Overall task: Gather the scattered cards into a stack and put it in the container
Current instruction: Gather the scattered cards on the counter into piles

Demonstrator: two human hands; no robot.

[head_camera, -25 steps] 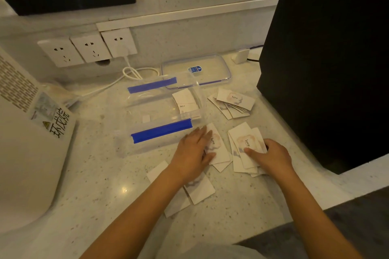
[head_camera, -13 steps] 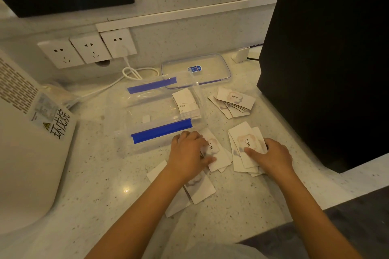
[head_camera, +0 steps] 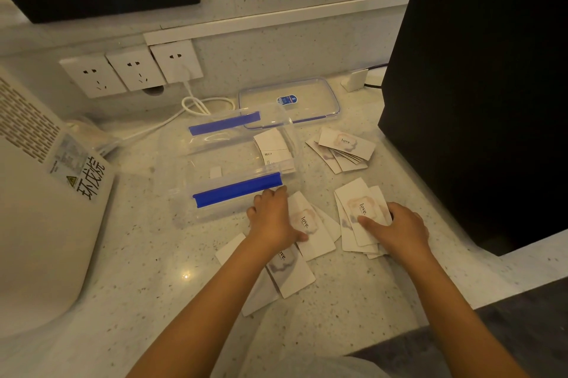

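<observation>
White "love" cards lie scattered on the speckled counter. My left hand (head_camera: 272,218) rests curled on a card (head_camera: 310,224) just in front of the clear container (head_camera: 184,193) with blue clips. My right hand (head_camera: 399,228) presses on a small pile of cards (head_camera: 358,208), thumb on top. Another fanned pile (head_camera: 345,148) lies farther back, right of the container. More cards (head_camera: 292,274) sit under my left wrist. A few cards (head_camera: 273,144) stand inside the container at its right end.
The container's clear lid (head_camera: 307,95) lies behind it. A big black box (head_camera: 476,85) stands at the right, a white appliance (head_camera: 40,224) at the left. Wall sockets (head_camera: 135,70) and a white cable (head_camera: 196,105) are at the back.
My left hand has pulled back toward me and curled its fingers over the card near the container. My right hand has stayed on its pile.
</observation>
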